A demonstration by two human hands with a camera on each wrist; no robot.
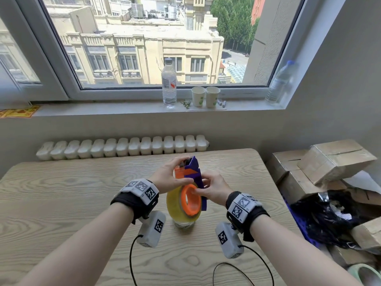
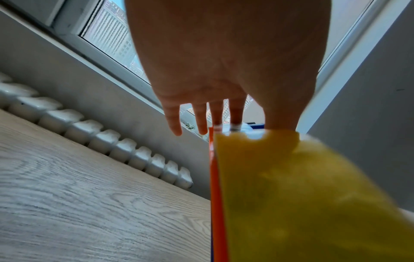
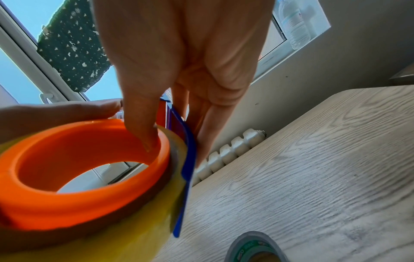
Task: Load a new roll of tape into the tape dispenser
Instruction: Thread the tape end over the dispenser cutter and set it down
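Upper-floor office or storeroom: wooden table (image 1: 82,182), radiator (image 1: 121,148), stacked cardboard boxes (image 1: 329,162).

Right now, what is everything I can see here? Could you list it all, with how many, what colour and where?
tape dispenser: one, orange and blue, held above the table
roll of tape: one, yellowish clear, on the dispenser's orange hub
table: one, pale wood, under the hands
second tape roll: one, grey with green inside, on the table near the right wrist
radiator: one, white, behind the table
water bottles: two, clear, on the windowsill
paper cups: two, white, on the windowsill
cardboard boxes: several, brown, right of the table
left hand: grips the dispenser's top
right hand: thumb inside the hub, fingers behind the dispenser
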